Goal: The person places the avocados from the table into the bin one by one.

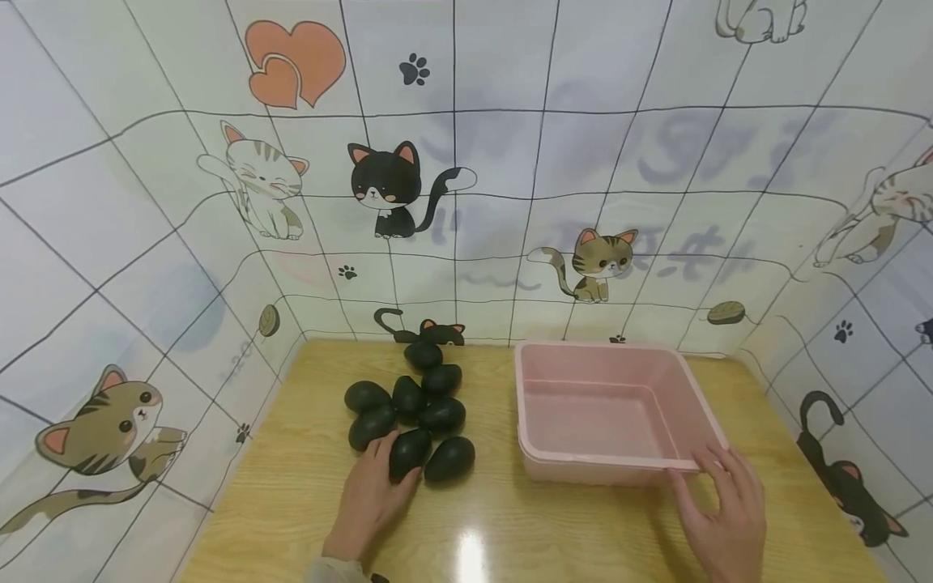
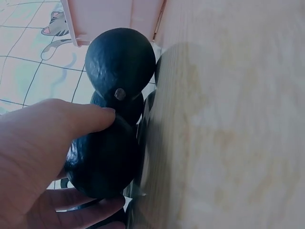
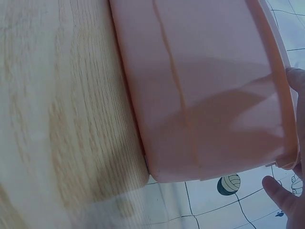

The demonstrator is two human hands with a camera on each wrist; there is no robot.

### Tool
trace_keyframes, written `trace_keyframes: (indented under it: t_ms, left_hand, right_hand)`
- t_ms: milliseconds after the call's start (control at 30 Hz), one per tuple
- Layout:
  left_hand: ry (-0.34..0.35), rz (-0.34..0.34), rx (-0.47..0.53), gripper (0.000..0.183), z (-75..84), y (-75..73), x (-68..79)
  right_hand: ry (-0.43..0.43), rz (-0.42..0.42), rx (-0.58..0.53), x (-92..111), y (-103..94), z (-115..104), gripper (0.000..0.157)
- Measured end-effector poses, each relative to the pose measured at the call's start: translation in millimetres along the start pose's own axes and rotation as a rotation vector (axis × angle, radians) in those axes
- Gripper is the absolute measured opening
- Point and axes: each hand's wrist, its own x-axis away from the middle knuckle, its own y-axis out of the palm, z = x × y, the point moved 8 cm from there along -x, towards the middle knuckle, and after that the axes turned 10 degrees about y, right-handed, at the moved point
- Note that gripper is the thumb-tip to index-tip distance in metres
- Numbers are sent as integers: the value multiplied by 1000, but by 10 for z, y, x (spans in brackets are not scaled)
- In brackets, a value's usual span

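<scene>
My left hand [image 1: 368, 498] grips a dark green avocado [image 1: 410, 453] at the front of a cluster on the table. In the left wrist view, the thumb lies over the top of this avocado [image 2: 106, 164] and the fingers curl beneath it. Another avocado [image 1: 449, 460] sits just right of it; several more avocados [image 1: 410, 397] lie behind, close together. At the right, a pink plastic bin [image 1: 598, 472] stands upright, its inside bare. My right hand [image 1: 725, 510] holds the bin's front right rim, fingers over the edge and thumb at the outer front side.
The light wood tabletop [image 1: 547, 534] carries the avocados on the left and the bin on the right. A cat-patterned wall covering [image 1: 496, 227] encloses the table at the back and both sides. The bin's back rim stands close to the rear wall.
</scene>
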Motion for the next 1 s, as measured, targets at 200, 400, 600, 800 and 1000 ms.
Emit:
trace_keyframes:
  t_ms: [200,400,600,800,1000]
  left_hand:
    - [-13,-8,26,71,7,-7,15]
    - [-2,16,37,71,25,-28,36]
    - [19,63,44,70,43,-74,44]
    - [-3,56,55,71,42,-103,35]
    - [-13,65,57,71,57,-138,17]
  right_hand:
    - [15,1,3,21,0,27,74]
    - [30,-17,10,42,15,57,76]
    - [29,-3,-7,39,0,37,75]
    - [36,-6,-1,35,2,18,75]
    - [27,-1,-10,32,14,45,75]
